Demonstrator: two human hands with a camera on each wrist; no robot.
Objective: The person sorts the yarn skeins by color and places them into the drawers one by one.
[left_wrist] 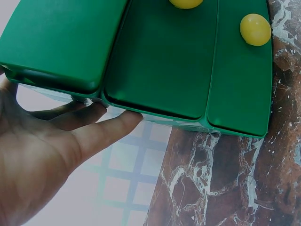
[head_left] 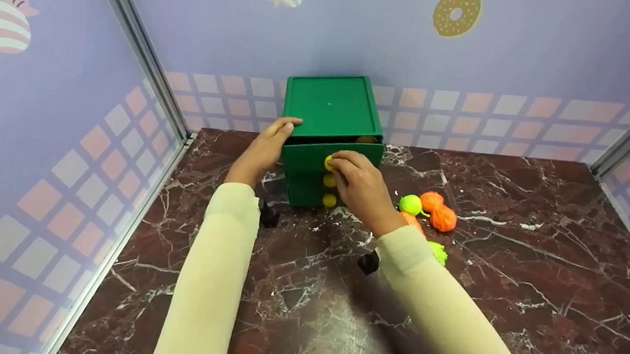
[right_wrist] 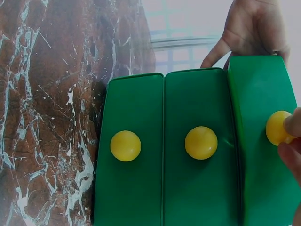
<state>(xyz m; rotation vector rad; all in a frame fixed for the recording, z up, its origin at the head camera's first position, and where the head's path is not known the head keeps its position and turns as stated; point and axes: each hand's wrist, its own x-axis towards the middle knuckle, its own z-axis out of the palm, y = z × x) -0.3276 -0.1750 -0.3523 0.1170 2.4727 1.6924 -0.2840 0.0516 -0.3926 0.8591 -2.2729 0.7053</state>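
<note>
A green box with three stacked drawers (head_left: 329, 102) stands against the back wall. Its top drawer (right_wrist: 263, 94) juts out a little past the two below, leaving a dark gap under the lid where something brownish orange (head_left: 366, 140) shows. My right hand (head_left: 363, 187) pinches the top drawer's round yellow knob (right_wrist: 278, 128) between thumb and fingers. The yellow knobs of the middle drawer (right_wrist: 201, 143) and the bottom drawer (right_wrist: 125, 146) are untouched. My left hand (head_left: 262, 150) rests against the box's left side with extended fingers, one reaching over the top edge.
Several orange yarn-like balls (head_left: 443, 219) and a lime green ball (head_left: 410, 204) lie on the marbled tabletop (head_left: 503, 295) right of the box. Another lime green piece (head_left: 438, 252) is partly behind my right sleeve. Patterned panels (head_left: 515, 58) enclose the back and sides.
</note>
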